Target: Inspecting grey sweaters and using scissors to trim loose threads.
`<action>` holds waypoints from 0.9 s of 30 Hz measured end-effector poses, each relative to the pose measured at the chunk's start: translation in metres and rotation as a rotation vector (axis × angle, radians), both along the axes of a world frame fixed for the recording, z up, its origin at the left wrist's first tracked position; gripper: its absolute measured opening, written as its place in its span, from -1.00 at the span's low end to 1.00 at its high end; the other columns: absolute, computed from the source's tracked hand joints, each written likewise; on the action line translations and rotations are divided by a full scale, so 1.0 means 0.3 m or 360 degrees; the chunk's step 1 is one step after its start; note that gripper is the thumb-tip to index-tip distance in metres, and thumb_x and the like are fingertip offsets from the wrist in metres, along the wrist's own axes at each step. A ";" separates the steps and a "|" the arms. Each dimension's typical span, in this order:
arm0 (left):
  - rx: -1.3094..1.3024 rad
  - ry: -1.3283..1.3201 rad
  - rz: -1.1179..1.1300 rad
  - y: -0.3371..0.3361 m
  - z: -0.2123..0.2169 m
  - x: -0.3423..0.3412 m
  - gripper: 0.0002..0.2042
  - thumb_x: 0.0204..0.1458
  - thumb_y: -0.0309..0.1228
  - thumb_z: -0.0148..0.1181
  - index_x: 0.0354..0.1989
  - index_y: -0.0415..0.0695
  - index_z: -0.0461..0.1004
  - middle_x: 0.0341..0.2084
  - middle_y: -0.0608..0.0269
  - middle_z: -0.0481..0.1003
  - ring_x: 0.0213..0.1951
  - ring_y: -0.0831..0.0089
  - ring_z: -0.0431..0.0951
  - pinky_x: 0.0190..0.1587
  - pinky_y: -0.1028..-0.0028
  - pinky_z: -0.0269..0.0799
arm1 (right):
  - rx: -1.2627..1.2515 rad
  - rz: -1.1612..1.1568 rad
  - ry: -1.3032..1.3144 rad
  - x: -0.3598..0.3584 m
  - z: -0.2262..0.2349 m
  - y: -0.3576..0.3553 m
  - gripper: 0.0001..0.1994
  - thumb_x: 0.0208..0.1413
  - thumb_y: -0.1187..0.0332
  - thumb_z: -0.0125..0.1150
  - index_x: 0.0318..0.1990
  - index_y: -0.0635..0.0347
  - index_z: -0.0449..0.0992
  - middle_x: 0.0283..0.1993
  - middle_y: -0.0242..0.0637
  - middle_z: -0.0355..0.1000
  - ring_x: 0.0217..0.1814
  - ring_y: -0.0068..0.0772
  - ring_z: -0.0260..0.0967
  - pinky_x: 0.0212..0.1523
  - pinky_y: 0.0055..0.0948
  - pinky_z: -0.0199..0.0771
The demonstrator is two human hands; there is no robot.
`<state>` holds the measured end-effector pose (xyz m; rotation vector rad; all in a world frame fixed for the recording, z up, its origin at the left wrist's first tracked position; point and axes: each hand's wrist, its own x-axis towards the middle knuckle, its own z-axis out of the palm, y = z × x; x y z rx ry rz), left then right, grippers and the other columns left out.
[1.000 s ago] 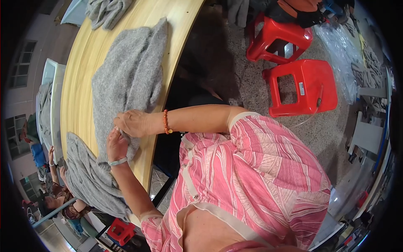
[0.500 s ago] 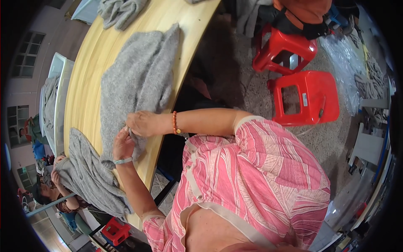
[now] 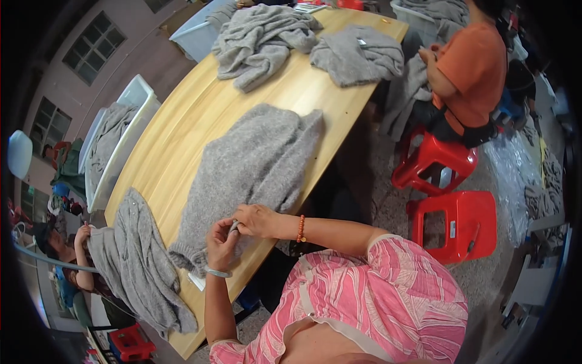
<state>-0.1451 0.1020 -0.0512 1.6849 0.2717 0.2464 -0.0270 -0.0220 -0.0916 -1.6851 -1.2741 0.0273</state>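
A grey knitted sweater [image 3: 248, 158] lies spread over the near part of the wooden table, its ribbed edge toward the left. My left hand [image 3: 222, 244], with a pale bangle at the wrist, pinches a small bit of the grey knit. Against it, my right hand [image 3: 257, 221], wearing an orange bead bracelet, grips the same bit with closed fingers. The fingertips of both hands nearly meet, and what lies exactly between them is partly hidden. A small white piece [image 3: 196, 281] shows by the sweater's ribbed edge.
Another grey garment [image 3: 139, 261] hangs over the table's left end, held by a person [image 3: 66, 258]. Grey knits [image 3: 260, 39] are heaped farther up the table [image 3: 170, 158]. A person in orange [image 3: 473, 67] sits at right, near a red stool [image 3: 479, 224]. White bins [image 3: 136, 121] stand beyond.
The view has shifted, so the table, sweater and hands sit lower and farther right, with more heaped knits and the person in orange visible. Both hands stay together on the sweater.
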 end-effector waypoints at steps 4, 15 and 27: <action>0.1006 -0.0051 0.0168 -0.032 0.002 0.040 -0.83 -0.05 -0.62 0.10 -0.25 -0.24 0.46 -0.41 0.12 0.49 -0.35 0.34 0.52 -0.26 0.46 0.42 | -0.0120 -0.0019 0.0013 0.030 0.011 -0.027 -0.86 -0.06 0.36 0.10 -0.37 0.23 0.43 -0.36 -0.06 0.36 -0.29 0.02 0.39 -0.27 -0.18 0.43; 0.0590 -0.0090 0.0138 0.026 -0.065 0.009 -0.91 0.05 -0.56 0.04 -0.33 -0.29 0.46 -0.48 0.15 0.50 -0.42 0.44 0.52 -0.31 0.48 0.45 | -0.0085 0.0335 -0.0083 0.027 -0.003 0.011 -0.82 -0.10 0.36 0.09 -0.48 0.34 0.45 -0.42 0.04 0.40 -0.28 0.05 0.38 -0.23 -0.19 0.39; 0.0810 0.0120 0.0111 0.018 -0.020 0.056 -0.92 0.01 -0.52 0.10 -0.37 -0.25 0.48 -0.53 0.14 0.50 -0.47 0.39 0.49 -0.35 0.46 0.38 | -0.0146 0.0310 0.0129 0.084 0.035 -0.058 -0.82 -0.07 0.34 0.11 -0.49 0.30 0.47 -0.43 0.02 0.42 -0.27 0.07 0.39 -0.20 -0.18 0.39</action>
